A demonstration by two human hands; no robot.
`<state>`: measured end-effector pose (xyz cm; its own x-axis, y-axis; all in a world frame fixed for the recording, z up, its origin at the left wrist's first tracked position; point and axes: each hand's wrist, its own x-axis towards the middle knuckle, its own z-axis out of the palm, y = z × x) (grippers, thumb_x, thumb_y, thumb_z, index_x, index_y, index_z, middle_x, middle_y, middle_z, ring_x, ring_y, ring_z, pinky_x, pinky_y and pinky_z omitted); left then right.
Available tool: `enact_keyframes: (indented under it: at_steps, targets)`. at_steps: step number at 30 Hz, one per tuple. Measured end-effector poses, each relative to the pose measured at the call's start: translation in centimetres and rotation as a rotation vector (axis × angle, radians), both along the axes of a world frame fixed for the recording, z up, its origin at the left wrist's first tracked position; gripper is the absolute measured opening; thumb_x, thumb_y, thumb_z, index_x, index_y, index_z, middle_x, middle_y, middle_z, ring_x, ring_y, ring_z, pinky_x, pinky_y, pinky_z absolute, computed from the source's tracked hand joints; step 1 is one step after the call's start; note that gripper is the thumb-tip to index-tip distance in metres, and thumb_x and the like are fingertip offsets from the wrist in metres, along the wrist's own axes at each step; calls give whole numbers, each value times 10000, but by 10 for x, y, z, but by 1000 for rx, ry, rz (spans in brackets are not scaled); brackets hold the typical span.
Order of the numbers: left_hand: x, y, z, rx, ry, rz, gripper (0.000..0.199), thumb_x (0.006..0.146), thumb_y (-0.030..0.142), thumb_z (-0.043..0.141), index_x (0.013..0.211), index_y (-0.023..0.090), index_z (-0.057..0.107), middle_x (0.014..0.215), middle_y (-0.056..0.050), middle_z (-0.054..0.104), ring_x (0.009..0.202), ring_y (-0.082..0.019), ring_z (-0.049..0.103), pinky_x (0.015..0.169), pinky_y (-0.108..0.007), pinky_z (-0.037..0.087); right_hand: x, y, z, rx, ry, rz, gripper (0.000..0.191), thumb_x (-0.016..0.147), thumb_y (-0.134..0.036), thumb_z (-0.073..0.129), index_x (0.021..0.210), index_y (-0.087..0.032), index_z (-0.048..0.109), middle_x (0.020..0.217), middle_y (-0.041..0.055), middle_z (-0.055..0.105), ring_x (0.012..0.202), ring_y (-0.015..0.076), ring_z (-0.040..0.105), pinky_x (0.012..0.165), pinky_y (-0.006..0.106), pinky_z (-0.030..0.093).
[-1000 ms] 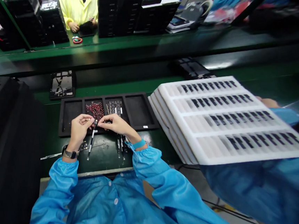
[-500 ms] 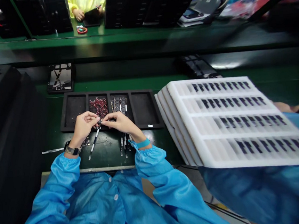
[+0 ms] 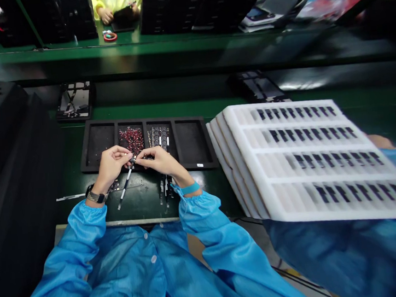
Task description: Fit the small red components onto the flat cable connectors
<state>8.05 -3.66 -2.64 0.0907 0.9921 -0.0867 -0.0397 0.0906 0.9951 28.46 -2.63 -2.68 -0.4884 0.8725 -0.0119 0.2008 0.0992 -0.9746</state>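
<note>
From my remote view, the green tabletop (image 3: 143, 202) carries a white foam tray (image 3: 313, 203) at 3 o'clock and a black compartment tray (image 3: 190, 142) at 12. The left hand (image 3: 111, 163) and right hand (image 3: 159, 163) pinch a thin ribbon strip (image 3: 127, 184), black and white: light, fragile, best held at its upper end.

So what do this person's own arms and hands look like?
The left sleeve and right sleeve are shiny blue, gathered at the cuffs. The left hand and right hand wear no gloves. A watch with a metal-looking band sits on the left wrist, and a teal wristband on the right.
</note>
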Motion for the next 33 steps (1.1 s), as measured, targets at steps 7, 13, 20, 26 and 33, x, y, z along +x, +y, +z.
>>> enact_keyframes:
  at_steps: [7,13,20,26,33]
  targets:
    - [0,0,0,0,7,-14,448,644,476,964,818,145,716,619,-27,699,556,-163,670,551,-270,539,0,-1,-2,4,-15,-1,290,871,-444,746,839,-158,786,658,13,698,627,157,606,686,301,487]
    - [0,-1,1,-9,-7,-18,466,629,484,977,808,146,711,616,-24,695,544,-156,658,538,-264,529,0,-2,1,9,-29,-6,291,886,-444,736,836,-162,782,638,6,688,616,157,597,685,302,481]
    - [2,-3,0,7,48,-10,423,659,451,956,821,152,704,623,-21,691,562,-161,669,562,-270,538,-1,-2,-1,17,-73,-13,274,876,-414,733,787,-158,771,606,5,680,598,154,583,682,300,476]
    - [2,-3,0,-17,7,-10,439,638,455,972,810,148,710,606,-21,691,545,-155,654,553,-269,531,-2,-4,1,0,-49,-38,256,874,-404,736,784,-167,774,630,15,701,635,171,615,737,322,494]
    - [2,-4,2,-104,-70,-14,465,597,446,994,798,145,702,599,-14,680,533,-145,629,553,-274,528,-1,-4,3,-51,19,-40,266,841,-438,796,813,-173,783,690,27,738,706,193,660,785,342,512]
